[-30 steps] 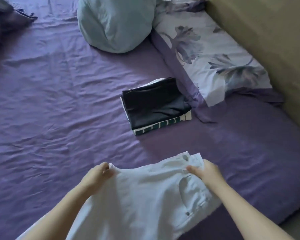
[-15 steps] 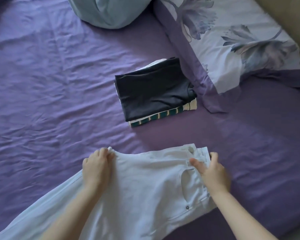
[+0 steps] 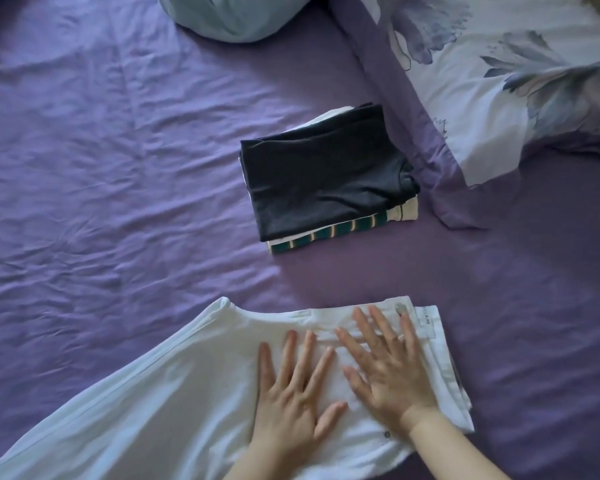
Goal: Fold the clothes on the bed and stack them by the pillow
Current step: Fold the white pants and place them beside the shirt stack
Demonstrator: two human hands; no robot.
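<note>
— Head view, biggest thing first: what fills it?
— Purple bed sheet [image 3: 101,188], wrinkled, across nearly the whole picture. Next in size, the floral pillow [image 3: 492,84] at upper right and a pale blue cushion [image 3: 236,15] at the top edge.
— And the clothes?
— White trousers [image 3: 146,403] lie flat on the sheet at the bottom, waistband toward the right, legs running off at lower left. Beyond them, just beside the pillow's purple border, sits a folded stack [image 3: 326,178]: a dark garment on top, a green-striped one beneath.
— The hands?
— Both lie flat on the trousers near the waistband, fingers straight and spread, grasping nothing. Left hand [image 3: 291,403] just beside the right hand [image 3: 388,372], which is nearer the button [image 3: 400,308].
</note>
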